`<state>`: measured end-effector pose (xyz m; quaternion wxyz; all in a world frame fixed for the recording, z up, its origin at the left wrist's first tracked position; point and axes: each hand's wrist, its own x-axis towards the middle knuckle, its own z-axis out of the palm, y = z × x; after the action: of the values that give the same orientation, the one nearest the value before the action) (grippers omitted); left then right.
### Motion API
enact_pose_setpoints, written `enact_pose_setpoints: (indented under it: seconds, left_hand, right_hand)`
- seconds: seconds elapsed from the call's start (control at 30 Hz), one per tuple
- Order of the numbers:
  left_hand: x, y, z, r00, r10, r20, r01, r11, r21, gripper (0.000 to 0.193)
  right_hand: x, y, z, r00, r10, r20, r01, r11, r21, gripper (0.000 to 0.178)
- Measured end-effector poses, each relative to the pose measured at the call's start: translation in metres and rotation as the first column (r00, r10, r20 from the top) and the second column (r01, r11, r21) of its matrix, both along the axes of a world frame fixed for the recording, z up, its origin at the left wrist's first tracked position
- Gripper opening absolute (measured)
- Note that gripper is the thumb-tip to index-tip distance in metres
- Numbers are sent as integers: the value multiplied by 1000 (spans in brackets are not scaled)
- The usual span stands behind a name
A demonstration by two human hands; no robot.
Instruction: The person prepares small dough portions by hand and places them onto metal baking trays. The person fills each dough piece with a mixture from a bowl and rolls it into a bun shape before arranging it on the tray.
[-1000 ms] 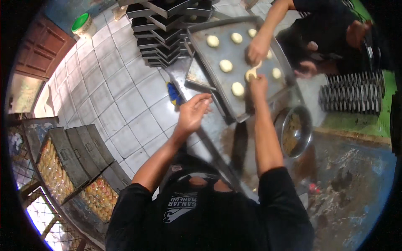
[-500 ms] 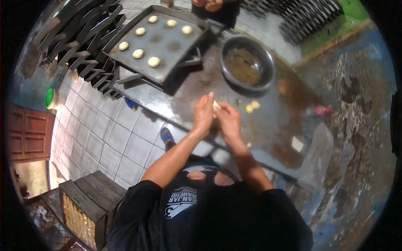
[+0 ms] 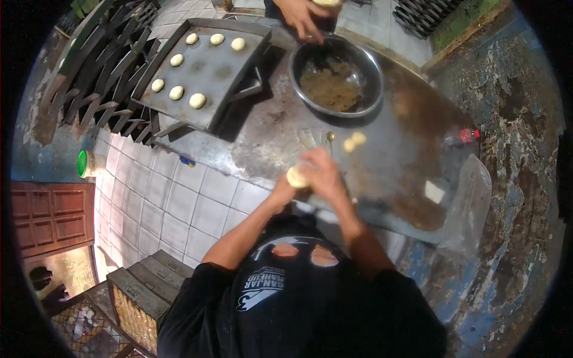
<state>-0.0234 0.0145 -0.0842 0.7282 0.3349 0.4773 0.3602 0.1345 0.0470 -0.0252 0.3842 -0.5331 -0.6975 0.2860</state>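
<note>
A pale, flattened piece of dough (image 3: 296,177) lies in my left hand (image 3: 282,192), low over the near edge of the table. My right hand (image 3: 324,176) is right beside it, fingers bent toward the dough and smeared by motion; whether they touch it is unclear. Just beyond my right hand a small spoon (image 3: 330,138) rests on the table, with small dough lumps (image 3: 353,142) to its right. A large metal bowl (image 3: 373,102) farther back holds a brown, crumbly filling (image 3: 329,86). At the left, several round dough balls (image 3: 197,100) sit spaced apart on a dark baking tray (image 3: 206,71).
Across the table, a co-worker's hand (image 3: 301,17) reaches by the bowl's rim; the other holds dough. A red-capped bottle (image 3: 468,136), a white piece (image 3: 434,191) and a clear plastic bag (image 3: 471,203) lie at the right. Stacked dark metal racks (image 3: 113,83) stand left.
My hands have come nearer to me and parted somewhat, showing the dough in the left. The co-worker's hand has reached down to the bowl. The whole view has shifted slightly.
</note>
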Motion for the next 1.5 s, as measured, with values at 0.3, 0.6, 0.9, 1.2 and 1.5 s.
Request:
enact_pose_setpoints:
  seconds: [0.3, 0.6, 0.9, 1.2, 1.5]
  left_hand:
    - [-78, 78, 9, 973, 82, -218, -6, 944, 330, 77]
    - [-55, 179, 51, 836, 54, -546, 330, 745, 579, 50]
    - [18, 197, 39, 905, -38, -425, 255, 846, 469, 47]
    - [79, 145, 30, 963, -74, -261, 212, 803, 556, 57]
    - [88, 45, 56, 947, 117, -300, 87, 803, 589, 35]
  right_hand:
    - [95, 67, -43, 828, -548, 115, 560, 818, -129, 23]
    - [56, 234, -47, 818, -299, 492, 285, 953, 105, 27]
    - [67, 140, 10, 409, -584, -701, -40, 756, -653, 35]
    - [93, 65, 14, 723, -394, -567, 161, 894, -417, 69]
    - [56, -32, 65, 983, -184, -26, 181, 980, -79, 37]
